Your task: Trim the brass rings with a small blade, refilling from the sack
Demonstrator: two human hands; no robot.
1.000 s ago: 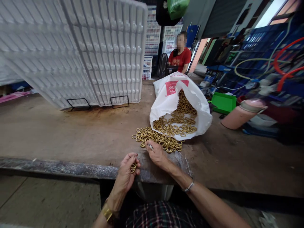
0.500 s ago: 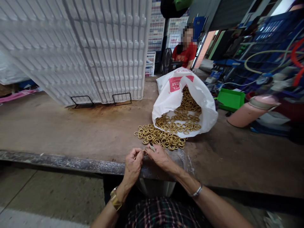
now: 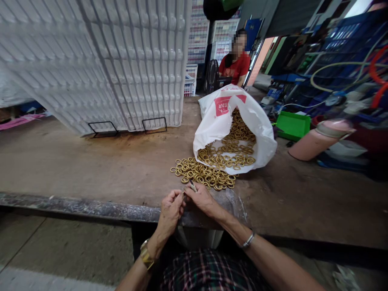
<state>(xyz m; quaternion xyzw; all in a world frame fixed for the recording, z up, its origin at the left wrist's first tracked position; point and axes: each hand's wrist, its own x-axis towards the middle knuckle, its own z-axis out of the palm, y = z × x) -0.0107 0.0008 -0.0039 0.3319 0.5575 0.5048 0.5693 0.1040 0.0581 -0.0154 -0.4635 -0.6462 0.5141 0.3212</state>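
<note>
My left hand (image 3: 171,207) is closed in a pinch at the table's front edge. A gold-coloured ring seems to be between its fingertips, mostly hidden. My right hand (image 3: 202,199) meets it fingertip to fingertip. It is closed on a small knife-like tool (image 3: 193,186), pale with a dark tip, that sticks up between thumb and forefinger. Just beyond my hands lies a heap of gold-coloured rings (image 3: 206,173). The heap spills from the mouth of a white plastic sack (image 3: 212,131) with red print, lying on its side with many more rings inside.
Tall white ribbed plastic trays (image 3: 142,68) stand on the table (image 3: 75,169) at left, in black wire holders (image 3: 154,125). To the right are a green tray (image 3: 293,124) and a leaning pink bottle (image 3: 317,141). Behind the sack sits a person in red (image 3: 239,68) near stacked crates (image 3: 198,36).
My hands stay together at the table edge, with only a slight shift of the fingers. The ring between them shows less than before. The whole view has moved slightly.
</note>
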